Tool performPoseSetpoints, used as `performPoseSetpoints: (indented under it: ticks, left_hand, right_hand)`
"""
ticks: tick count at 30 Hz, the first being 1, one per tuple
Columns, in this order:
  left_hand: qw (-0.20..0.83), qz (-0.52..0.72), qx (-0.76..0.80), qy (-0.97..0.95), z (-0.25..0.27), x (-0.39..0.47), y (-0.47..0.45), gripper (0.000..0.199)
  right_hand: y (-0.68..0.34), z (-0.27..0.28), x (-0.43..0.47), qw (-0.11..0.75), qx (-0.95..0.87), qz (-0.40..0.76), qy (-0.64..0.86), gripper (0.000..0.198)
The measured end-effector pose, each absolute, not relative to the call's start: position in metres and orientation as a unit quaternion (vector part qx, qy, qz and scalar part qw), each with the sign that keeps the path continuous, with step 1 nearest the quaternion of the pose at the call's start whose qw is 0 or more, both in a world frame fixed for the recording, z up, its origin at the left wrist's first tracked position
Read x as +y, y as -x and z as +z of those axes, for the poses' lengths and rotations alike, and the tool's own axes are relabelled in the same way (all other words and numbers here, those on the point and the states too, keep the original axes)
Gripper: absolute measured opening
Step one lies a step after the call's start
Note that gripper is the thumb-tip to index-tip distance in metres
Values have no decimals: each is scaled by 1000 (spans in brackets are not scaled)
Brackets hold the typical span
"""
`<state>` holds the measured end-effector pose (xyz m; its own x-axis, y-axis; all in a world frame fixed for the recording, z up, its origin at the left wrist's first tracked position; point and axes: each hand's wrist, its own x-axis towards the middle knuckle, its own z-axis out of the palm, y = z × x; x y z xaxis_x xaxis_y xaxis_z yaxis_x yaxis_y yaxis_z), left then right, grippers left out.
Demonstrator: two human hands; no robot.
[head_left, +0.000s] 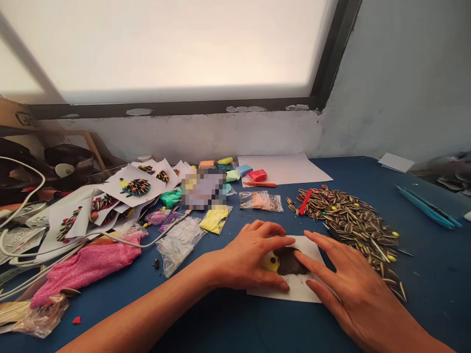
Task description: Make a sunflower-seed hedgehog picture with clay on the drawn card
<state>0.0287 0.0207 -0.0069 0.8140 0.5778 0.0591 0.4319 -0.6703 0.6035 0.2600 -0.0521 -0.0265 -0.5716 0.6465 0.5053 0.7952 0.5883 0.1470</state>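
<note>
A white sheet of paper (pixel 268 290) lies on the blue table in front of me. On it is a flat piece of dark brown clay (pixel 290 261) with a yellow clay part (pixel 271 264) at its left, and thin drawn legs show below. My left hand (pixel 250 255) rests at the left of the sheet, thumb and fingers apart around the yellow part. My right hand (pixel 349 279) has its fingers stretched out, one fingertip touching the right side of the brown clay. Neither hand grips anything.
A heap of striped sunflower seeds (pixel 349 215) lies to the right. Behind are clay packets, including a yellow one (pixel 216 219), and an orange clay tool (pixel 259 184). A pink cloth (pixel 91 267), white cables and sheets with seed-covered figures (pixel 136 187) fill the left.
</note>
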Motion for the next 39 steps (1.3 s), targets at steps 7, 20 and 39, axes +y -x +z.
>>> performPoseSetpoints:
  ticks: [7,20,39]
  left_hand:
    - [277,95,276,-915,-8,21,-28,66]
    - [255,90,275,-923,-5,19,-27,64]
    - [241,95,269,-928,-8,19,-27,67]
  right_hand:
    - [-259,-27,-51,203,-866,-189,415,34]
    - [-263,-35,-53,197,-855,-152,455,38]
    - [-265,-29,-57,234,-869,-162,404,32]
